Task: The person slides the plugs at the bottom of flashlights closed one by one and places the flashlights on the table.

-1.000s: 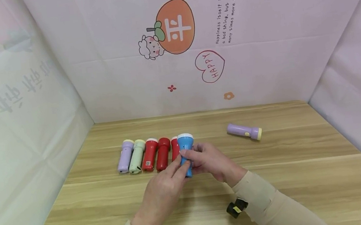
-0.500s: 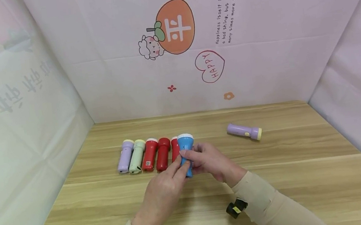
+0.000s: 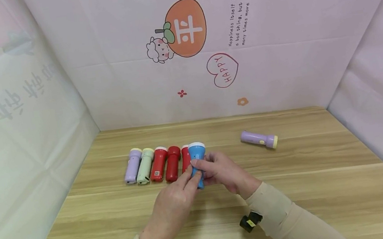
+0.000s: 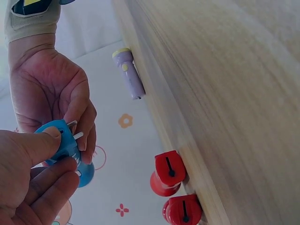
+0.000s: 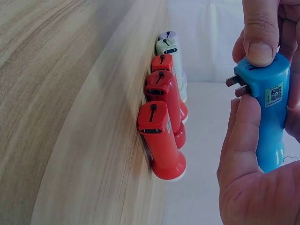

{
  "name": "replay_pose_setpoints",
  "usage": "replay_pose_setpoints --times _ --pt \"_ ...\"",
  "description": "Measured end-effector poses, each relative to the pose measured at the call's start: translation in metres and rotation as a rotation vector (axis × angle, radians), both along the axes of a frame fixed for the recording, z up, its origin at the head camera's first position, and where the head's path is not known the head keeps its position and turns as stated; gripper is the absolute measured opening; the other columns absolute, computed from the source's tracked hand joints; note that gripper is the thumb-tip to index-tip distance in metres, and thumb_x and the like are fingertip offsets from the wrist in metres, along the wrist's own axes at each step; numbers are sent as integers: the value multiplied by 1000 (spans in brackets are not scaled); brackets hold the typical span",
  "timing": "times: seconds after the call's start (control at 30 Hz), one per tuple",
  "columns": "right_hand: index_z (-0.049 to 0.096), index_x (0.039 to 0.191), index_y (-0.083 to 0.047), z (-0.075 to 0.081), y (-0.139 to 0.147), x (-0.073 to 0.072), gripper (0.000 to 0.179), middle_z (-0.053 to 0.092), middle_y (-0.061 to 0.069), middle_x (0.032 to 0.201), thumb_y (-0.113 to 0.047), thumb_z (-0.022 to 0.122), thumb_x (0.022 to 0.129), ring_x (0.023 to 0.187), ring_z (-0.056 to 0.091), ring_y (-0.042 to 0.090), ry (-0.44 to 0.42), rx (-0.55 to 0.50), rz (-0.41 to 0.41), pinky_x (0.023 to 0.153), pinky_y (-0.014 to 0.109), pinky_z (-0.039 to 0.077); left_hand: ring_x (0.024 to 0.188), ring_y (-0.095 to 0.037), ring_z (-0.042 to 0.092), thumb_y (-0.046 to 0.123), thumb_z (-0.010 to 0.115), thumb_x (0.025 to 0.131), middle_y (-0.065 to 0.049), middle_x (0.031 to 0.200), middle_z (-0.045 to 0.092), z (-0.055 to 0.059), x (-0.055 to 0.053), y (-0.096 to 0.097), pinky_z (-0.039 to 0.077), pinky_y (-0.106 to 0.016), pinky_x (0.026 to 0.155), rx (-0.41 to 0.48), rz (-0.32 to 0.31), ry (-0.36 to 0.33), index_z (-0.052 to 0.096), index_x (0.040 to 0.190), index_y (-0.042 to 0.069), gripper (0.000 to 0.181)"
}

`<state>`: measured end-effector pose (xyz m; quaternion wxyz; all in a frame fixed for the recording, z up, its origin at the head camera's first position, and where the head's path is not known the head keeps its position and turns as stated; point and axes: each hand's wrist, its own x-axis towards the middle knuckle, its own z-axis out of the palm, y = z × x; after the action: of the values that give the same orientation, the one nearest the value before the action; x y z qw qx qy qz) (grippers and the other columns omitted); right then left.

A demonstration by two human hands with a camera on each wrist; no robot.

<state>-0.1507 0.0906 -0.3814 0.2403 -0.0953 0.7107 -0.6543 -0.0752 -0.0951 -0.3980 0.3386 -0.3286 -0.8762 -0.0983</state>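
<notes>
A blue flashlight (image 3: 197,151) with a white head rim is held between both hands, just right of a row of flashlights. My left hand (image 3: 174,200) pinches its tail end; in the left wrist view the thumb (image 4: 53,132) lies over the end face. Around the flashlight's body my right hand (image 3: 225,171) grips from the other side. Two metal plug prongs (image 5: 238,86) stick out of the tail, seen in the right wrist view beside a fingertip. A red flashlight (image 3: 185,156) lies immediately left, partly hidden by the blue one and the fingers.
Left along the wooden table (image 3: 93,229) lie a dark red flashlight (image 3: 173,164), another red one (image 3: 159,164), a pale green one (image 3: 145,166) and a purple one (image 3: 133,166). A second purple flashlight (image 3: 258,139) lies sideways at the back right. Printed cloth walls (image 3: 130,95) enclose the table.
</notes>
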Motion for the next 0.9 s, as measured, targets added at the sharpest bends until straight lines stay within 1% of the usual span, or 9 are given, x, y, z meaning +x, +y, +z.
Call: replay_pose_setpoints --times 0.3,0.73,0.9 --pt "57 125 11 2 0 1 54 73 16 108 -37 65 103 87 74 17 2 4 9 86 38 64 103 -25 77 8 87 83 -20 127 73 0 1 0 63 -28 74 -4 1 -10 69 131 2 52" --pt "57 126 8 2 0 0 55 74 16 111 -40 65 102 90 75 19 -8 26 7 88 39 63 105 -26 77 6 87 82 -20 128 72 2 3 0 63 -29 75 -5 6 -32 69 133 2 54" --pt "57 125 8 1 -1 0 54 73 16 111 -40 66 102 89 75 19 -15 26 -6 87 39 63 106 -26 77 7 87 83 -19 129 72 2 4 0 63 -28 74 -6 13 -57 68 134 2 55"
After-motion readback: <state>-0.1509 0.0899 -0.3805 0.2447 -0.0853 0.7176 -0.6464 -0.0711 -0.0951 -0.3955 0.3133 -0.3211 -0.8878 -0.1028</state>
